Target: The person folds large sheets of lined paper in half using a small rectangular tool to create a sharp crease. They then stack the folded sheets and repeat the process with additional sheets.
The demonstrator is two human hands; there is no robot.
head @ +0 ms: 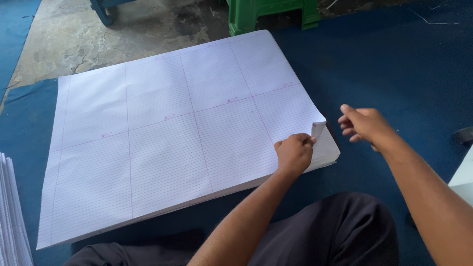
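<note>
Where the stack of ruled paper sheets (167,143) lies on the blue mat (394,64), left hand (294,153) pinches the top sheet's curled right corner (318,129); right hand (365,125) hovers beside, fingers loosely released, empty.

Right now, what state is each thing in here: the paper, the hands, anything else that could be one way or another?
Stack of ruled sheets: lying flat on the blue mat.
Top sheet's corner: curled up off the stack.
Left hand: closed, pinching that corner.
Right hand: empty, fingers loosely curled, beside the stack.
Second paper pile: at the left edge, untouched.
</note>
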